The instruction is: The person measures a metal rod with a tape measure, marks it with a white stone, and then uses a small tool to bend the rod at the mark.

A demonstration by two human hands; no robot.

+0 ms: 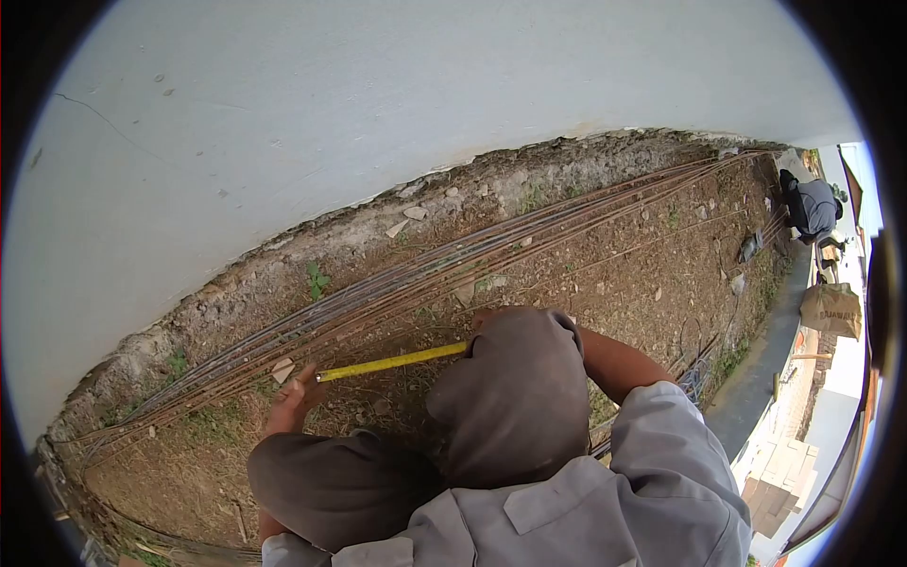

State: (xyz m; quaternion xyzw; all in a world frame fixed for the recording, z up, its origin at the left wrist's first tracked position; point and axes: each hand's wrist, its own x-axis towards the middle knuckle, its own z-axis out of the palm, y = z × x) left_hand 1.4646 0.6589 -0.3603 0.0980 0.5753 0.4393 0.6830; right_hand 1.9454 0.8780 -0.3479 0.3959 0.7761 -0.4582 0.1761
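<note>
A yellow tape measure point(392, 362) is stretched over the soil in front of my knees, its blade nearly straight. At its metal-tipped left end, my left hand point(290, 406) is closed, with the thumb and fingertips at the tip beside the thin rods. The other end of the blade passes behind my right knee. Just a little of my right hand point(483, 318) shows past that knee; its fingers and whatever they hold are hidden. A bundle of long rusty metal rods point(416, 279) lies on the ground just beyond both hands.
A pale wall point(378, 94) rises beyond the rods, with a rough broken base. Stones and small weeds point(316, 281) dot the soil. At far right a person point(814, 206) bends down near a brown paper bag point(831, 310). A concrete edge point(756, 387) runs along the right.
</note>
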